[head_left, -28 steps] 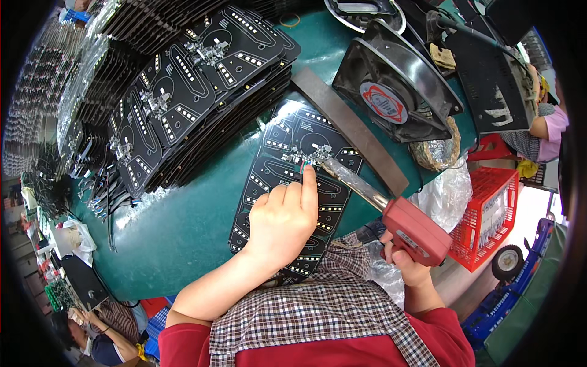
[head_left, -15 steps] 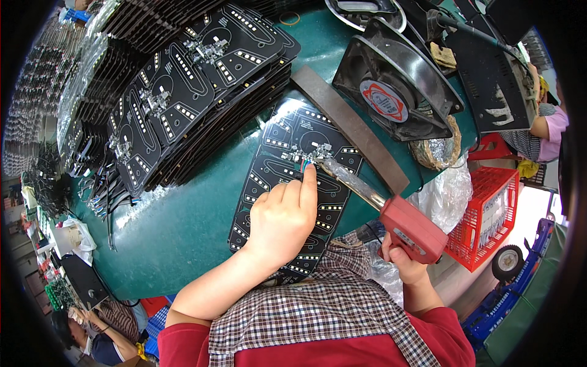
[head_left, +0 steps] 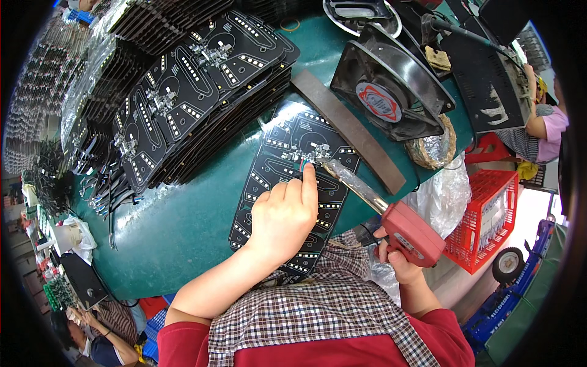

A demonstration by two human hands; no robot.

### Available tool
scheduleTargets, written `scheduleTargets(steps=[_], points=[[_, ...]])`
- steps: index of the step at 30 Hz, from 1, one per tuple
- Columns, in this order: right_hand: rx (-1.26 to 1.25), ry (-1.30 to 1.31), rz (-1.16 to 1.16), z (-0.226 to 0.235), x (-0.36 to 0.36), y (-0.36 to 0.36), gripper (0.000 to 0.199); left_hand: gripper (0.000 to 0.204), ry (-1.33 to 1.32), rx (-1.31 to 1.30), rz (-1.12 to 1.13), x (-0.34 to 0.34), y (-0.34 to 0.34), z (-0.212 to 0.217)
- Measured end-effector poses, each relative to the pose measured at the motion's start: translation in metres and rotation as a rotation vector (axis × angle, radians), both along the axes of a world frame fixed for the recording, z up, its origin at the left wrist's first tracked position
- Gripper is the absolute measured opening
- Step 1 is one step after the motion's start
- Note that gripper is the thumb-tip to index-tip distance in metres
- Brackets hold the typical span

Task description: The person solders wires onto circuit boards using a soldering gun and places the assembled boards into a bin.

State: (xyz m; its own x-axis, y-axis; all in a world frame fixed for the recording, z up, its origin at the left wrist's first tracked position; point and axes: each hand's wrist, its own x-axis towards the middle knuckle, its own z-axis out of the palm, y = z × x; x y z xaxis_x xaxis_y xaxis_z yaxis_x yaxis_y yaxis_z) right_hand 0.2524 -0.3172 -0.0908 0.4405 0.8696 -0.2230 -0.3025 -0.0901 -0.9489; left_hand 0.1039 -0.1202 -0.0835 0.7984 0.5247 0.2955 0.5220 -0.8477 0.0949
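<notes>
A black circuit board with rows of small pale LEDs lies at an angle on the green table, its near end by my apron. My left hand is over it, index finger stretched out and the other fingers curled under. That fingertip presses thin coloured wires against the cluster of small parts on the board. My right hand is wrapped round the handle of a red soldering gun. Its metal barrel points left, with the tip at the parts cluster just right of my left fingertip.
Stacked boards rise at the left. A dark flat bar lies right of my board, with a black fan and a tape roll beyond. A red crate stands right of the table. Other people sit at both sides.
The soldering gun's body has shifted slightly right and down, and my right index finger has straightened away from the grip. My left hand stays almost in place on the wires.
</notes>
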Motion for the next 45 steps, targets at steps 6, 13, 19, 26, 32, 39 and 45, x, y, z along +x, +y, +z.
scheduleTargets(steps=[6,13,19,26,32,39,45], points=[[-0.006,-0.034,0.022,-0.005,-0.002,0.002,0.072,0.031,-0.033,-0.044,0.014,-0.001,0.0,0.001],[-0.032,-0.351,0.067,-0.013,0.003,0.003,0.068,0.031,0.006,-0.024,0.009,0.0,-0.001,0.0],[0.023,-0.12,0.007,0.004,-0.003,0.008,0.07,0.031,-0.036,-0.007,0.004,-0.001,0.0,-0.005],[0.258,-0.158,-0.203,0.004,-0.014,-0.012,0.058,0.076,0.163,-0.185,0.154,0.006,-0.027,0.026],[0.382,-0.307,-0.332,0.011,-0.027,-0.026,0.051,0.078,0.312,-0.094,0.15,-0.008,-0.061,0.018],[0.524,-0.381,-0.445,0.023,-0.043,-0.046,0.041,0.055,0.113,-0.273,0.029,-0.044,-0.047,0.041],[0.63,-0.34,-0.425,0.029,-0.049,-0.062,0.038,0.021,0.189,-0.242,-0.09,-0.024,-0.037,0.103]])
